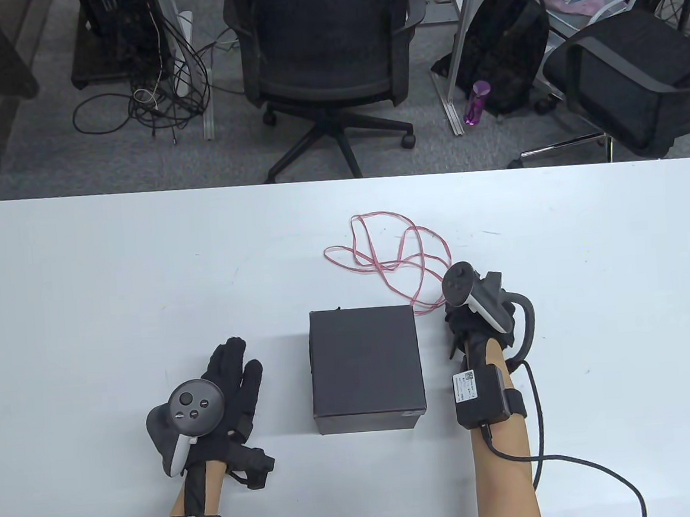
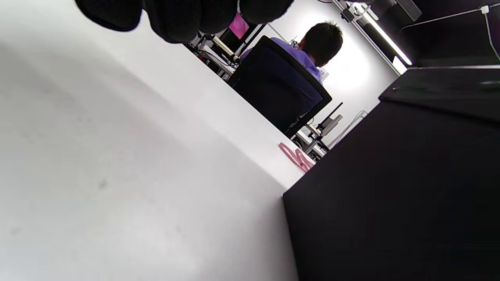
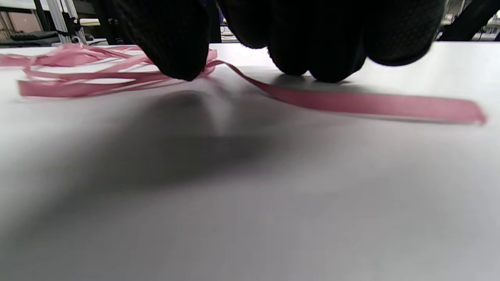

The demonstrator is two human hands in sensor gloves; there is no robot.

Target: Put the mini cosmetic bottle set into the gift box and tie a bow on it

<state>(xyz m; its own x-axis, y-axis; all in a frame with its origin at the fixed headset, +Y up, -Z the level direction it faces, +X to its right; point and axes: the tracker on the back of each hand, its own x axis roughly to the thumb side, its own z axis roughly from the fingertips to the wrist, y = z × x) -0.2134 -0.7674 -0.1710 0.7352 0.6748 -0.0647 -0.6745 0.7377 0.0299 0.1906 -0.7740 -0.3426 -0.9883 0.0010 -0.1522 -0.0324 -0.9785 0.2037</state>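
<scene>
A black gift box (image 1: 365, 358) stands shut at the middle of the table; the cosmetic bottles are nowhere in view. Behind it lies a loose pink ribbon (image 1: 404, 254), with one end running down to the box's right rear corner. My right hand (image 1: 452, 321) is at that corner with its fingers curled down. In the right wrist view its thumb and fingertips (image 3: 312, 58) press on the ribbon (image 3: 351, 102) and pinch it against the table. My left hand (image 1: 237, 368) lies flat and empty to the left of the box (image 2: 390, 187), fingers straight.
The white table (image 1: 85, 291) has free room left, right and behind the ribbon. Office chairs (image 1: 328, 51), cables and a backpack (image 1: 507, 43) stand beyond its far edge. A seated person (image 2: 312, 47) shows far off in the left wrist view.
</scene>
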